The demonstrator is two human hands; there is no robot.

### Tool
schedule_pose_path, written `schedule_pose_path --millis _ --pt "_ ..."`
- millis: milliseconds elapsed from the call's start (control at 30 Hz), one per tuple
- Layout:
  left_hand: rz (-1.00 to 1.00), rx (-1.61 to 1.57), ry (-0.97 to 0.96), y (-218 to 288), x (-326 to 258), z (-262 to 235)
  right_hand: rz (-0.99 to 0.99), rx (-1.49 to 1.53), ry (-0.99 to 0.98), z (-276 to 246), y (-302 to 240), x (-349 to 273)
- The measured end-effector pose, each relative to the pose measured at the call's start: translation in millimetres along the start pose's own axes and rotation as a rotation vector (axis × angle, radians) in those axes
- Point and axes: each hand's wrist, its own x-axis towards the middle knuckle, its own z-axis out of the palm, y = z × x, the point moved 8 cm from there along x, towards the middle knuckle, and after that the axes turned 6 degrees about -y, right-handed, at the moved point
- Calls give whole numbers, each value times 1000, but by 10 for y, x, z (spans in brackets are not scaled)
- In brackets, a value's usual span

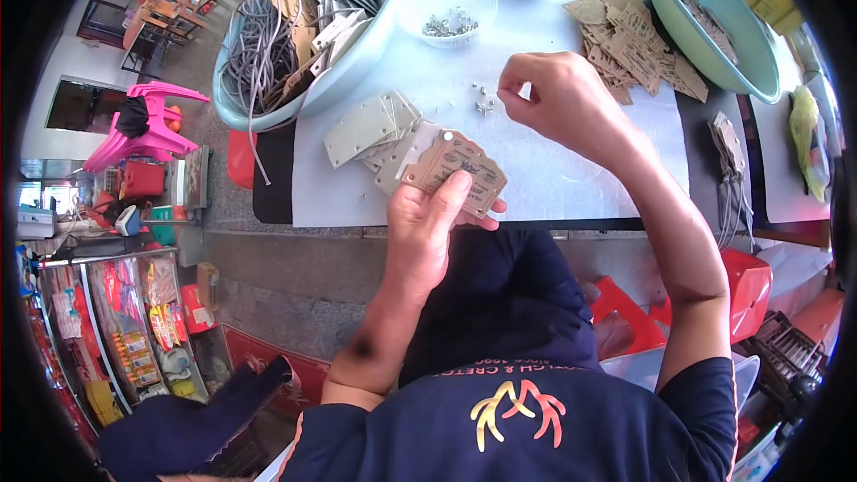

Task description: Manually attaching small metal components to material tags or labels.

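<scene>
A brown plate (pixel 455 157) is being held by the left grip (pixel 423 232), ideally steady; the right grip's (pixel 567 109) pinched contents cannot be told.

Worn on the head, the left of two side-by-side fisheye cameras looks steeply down and forward, over the person's shirt (pixel 522 424) at the lower edge to the counter (pixel 273 198) above. The left grip (pixel 427 217) and right grip (pixel 558 94) are close, nearer the middle; shelves (pixel 116 339) at left stand farther off, bending toward the round rim.
</scene>
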Motion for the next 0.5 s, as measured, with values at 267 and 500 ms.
schedule_pose_path --millis 267,500 --pt "8 12 -65 56 39 180 207 1007 -61 216 142 -471" --pt "-18 53 -114 32 144 341 147 1223 -123 264 145 -599"
